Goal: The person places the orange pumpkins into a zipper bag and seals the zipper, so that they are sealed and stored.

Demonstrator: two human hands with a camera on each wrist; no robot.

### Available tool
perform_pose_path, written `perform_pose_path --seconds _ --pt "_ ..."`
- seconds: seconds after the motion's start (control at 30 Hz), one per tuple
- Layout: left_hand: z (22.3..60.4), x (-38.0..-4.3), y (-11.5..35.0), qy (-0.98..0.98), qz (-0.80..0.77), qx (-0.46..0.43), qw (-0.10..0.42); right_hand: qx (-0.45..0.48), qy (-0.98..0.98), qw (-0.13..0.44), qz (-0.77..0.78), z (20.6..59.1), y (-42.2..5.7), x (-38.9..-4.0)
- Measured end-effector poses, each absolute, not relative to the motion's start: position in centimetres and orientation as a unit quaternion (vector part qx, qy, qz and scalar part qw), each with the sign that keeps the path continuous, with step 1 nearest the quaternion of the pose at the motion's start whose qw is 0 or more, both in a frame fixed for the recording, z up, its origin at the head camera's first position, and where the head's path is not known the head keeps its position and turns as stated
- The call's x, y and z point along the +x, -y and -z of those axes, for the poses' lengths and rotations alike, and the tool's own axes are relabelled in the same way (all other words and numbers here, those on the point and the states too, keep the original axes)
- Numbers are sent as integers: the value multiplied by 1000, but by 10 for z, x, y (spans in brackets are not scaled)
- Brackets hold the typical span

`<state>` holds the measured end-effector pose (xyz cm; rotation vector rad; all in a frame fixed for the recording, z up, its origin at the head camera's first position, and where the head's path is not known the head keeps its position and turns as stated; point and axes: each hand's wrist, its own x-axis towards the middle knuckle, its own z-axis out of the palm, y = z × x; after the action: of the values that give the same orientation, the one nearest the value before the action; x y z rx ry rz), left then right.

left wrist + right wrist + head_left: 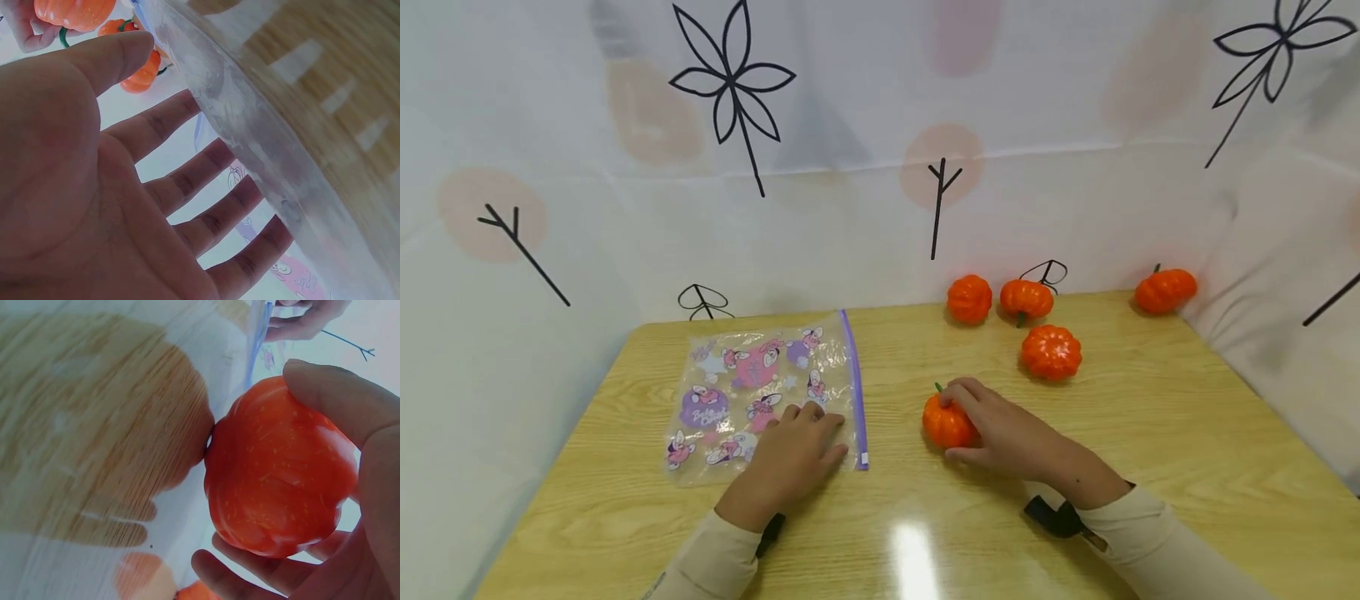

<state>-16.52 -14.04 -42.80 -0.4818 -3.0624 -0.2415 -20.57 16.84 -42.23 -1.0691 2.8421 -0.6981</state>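
Observation:
A small orange toy pumpkin (946,423) with a green stem sits right of the table's middle. My right hand (1011,433) grips it from the right; in the right wrist view the thumb and fingers curve around the pumpkin (281,475), which touches the tabletop. Flat on the left of the table lies a clear zip bag (741,346), printed with pink and purple cartoon figures and edged by a purple slider strip. On its lower right part rests my left hand (793,458). The left wrist view shows those fingers loosely spread, fingertips on the plastic bag (250,119), nothing held.
Toward the back right stand several more toy pumpkins: one by the back edge (968,300), another beside it (1027,300), a nearer one (1051,352) and one at the far corner (1165,291). A printed white cloth (850,225) hangs behind the wooden table (1187,417).

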Motion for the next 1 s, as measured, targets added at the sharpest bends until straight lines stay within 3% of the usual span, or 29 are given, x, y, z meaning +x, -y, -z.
perform_pose_path --seconds 0.63,1.0 --pt "427 -164 140 982 84 -171 20 -336 -915 26 223 426 -167 -206" --pt "429 -164 136 983 71 -167 29 -353 -911 4 213 428 -169 -206"
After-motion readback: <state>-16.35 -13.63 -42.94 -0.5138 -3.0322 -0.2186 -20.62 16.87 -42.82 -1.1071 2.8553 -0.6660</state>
